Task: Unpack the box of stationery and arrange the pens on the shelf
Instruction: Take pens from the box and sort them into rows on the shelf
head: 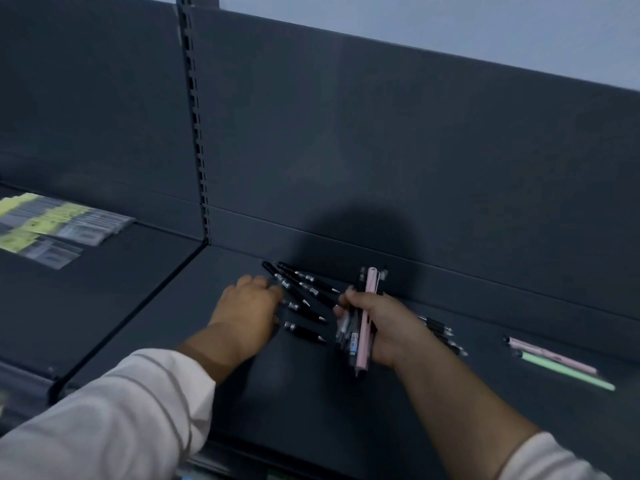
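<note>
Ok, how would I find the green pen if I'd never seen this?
On the dark shelf, go right past the right hand gripping a bundle of pens, to the far end. Two pastel pens lie there side by side. The green pen is the one nearer the front edge; the pink pen lies just behind it.

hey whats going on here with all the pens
A person is laying pens out on a dark shelf. The left hand touches a fanned group of black pens lying there. The right hand has a bundle of pens in its grip, a pink one outermost, held over the shelf. Further right lie a few more black pens, then a pink pen and a green pen.
</note>
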The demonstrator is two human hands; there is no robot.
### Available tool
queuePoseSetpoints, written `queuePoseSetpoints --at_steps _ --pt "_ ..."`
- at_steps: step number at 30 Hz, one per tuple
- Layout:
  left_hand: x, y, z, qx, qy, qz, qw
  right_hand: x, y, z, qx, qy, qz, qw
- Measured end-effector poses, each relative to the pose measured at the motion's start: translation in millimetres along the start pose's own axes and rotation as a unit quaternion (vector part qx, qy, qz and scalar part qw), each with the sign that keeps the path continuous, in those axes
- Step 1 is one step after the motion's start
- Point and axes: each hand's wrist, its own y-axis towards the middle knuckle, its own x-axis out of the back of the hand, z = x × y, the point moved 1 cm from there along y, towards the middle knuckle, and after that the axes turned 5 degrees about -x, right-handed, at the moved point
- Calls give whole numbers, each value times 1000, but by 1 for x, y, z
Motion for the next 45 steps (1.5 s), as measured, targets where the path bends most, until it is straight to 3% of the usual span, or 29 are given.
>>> queuePoseSetpoints --at_steps 2,4,5,7,8,9,12,17,23,31,38,45 --pt "5 4 -6 18 -72 -29 997 1 -3 2 9 -6 12 1000" --pt "15 9 -17 51 -223 -50 972 2 -6 3 17 -19 24 999" --pt "21 10 -24 72 -318 -40 944 2 -8 3 20 -23 29 999" --pt "31 9 -40 118 -508 31 853 1 -11 3 24 -20 34 999" --pt "35 6 -47 132 -561 80 813 1 -12 3 27 -16 33 999" --pt "37 2 -52 131 -577 128 796 1 -13 3 30 -11 31 999" --pt "38 -8 -66 91 -556 208 799 2 -14 4 42 -5 25 999" --pt "42 -7 -81 67 -561 196 802 9 -21 6 47 -4 28 998" --pt "39 -4 -102 54 -584 225 778 23 -26 11 66 48 -6 997" --pt "34 3 -124 31 -542 219 811 47 -36 12 69 74 -38 994" --pt "36 3 -147 70 -603 273 746 64 -45 12 88 112 -57 988" --pt "23 10 -150 57 -583 238 774 81 -57 11 71 123 -52 988"
